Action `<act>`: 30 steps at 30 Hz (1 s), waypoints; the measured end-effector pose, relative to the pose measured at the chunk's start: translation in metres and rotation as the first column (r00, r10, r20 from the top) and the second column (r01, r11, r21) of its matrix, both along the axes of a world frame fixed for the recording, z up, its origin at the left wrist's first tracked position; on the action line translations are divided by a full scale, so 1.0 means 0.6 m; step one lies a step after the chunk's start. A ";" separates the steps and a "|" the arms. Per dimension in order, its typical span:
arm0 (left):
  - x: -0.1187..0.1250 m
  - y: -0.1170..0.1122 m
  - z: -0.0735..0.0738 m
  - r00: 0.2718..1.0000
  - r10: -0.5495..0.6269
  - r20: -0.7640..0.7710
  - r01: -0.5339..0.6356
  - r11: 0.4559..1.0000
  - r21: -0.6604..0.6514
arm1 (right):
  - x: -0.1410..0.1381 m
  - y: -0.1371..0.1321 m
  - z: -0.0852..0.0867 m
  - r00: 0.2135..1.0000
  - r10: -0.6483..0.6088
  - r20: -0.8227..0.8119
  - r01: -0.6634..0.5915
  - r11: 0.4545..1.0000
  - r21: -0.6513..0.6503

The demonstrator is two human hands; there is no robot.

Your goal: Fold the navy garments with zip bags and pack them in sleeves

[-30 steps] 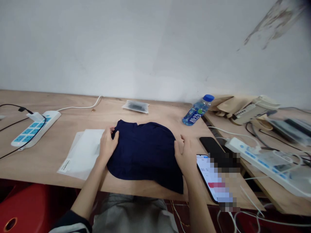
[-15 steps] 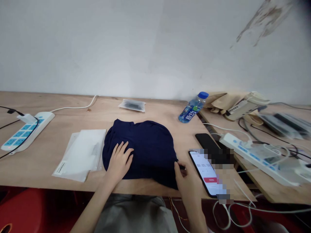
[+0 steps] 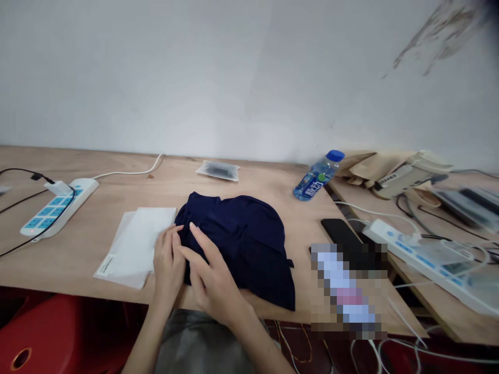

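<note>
A navy-blue cloth piece (image 3: 241,239), rounded at its far side and wrinkled, lies on the wooden table in front of me. At its left edge, my left hand (image 3: 168,259) is closed with bent fingers gathered on the fabric. My right hand (image 3: 214,280) reaches across the near left part of the cloth, its thumb and forefinger apart and their tips close to my left fingers. A small dark tab sticks out at the cloth's right side. Thin white plastic sleeves (image 3: 132,244) lie just left of my left hand.
A blue-capped bottle (image 3: 317,176) and a small clear packet (image 3: 218,170) stand and lie behind the cloth. To the right are a black phone-like slab (image 3: 339,234), a partly blurred phone (image 3: 343,296) and a power strip (image 3: 413,259). Another power strip (image 3: 58,208) lies left.
My right hand has let go of the cloth's right corner and moved left beside my left hand. My left hand has shifted from flat on the cloth to its left edge, fingers now bent.
</note>
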State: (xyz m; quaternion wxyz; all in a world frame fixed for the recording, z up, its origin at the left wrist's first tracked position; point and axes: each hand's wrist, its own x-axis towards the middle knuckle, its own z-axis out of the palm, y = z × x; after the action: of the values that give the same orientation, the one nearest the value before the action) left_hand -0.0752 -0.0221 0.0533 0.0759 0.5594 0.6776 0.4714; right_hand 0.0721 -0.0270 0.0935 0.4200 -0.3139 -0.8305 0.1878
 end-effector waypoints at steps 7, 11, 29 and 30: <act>-0.018 -0.006 -0.048 0.995 -0.005 -0.098 -0.003 0.997 -0.078 | 0.086 0.022 -0.060 0.778 -0.628 0.029 0.618 0.756 -0.216; -0.012 -0.003 -0.056 0.994 -0.005 -0.106 -0.005 0.996 -0.089 | 0.098 0.036 -0.074 0.725 -0.649 0.231 0.684 0.641 -0.347; 0.049 -0.032 0.013 0.962 -0.234 0.143 0.257 0.952 -0.167 | 0.072 0.053 -0.030 0.696 -0.717 0.047 0.718 0.691 -0.081; 0.051 -0.033 0.017 0.962 -0.221 0.161 0.247 0.955 -0.166 | 0.054 0.047 -0.032 0.741 -0.669 0.051 0.671 0.739 -0.066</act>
State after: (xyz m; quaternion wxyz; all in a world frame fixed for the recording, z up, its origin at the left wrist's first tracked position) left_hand -0.0449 -0.0417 0.0635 0.2301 0.5918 0.6402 0.4325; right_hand 0.1043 0.0013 0.0741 0.4365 -0.6102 -0.6589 0.0538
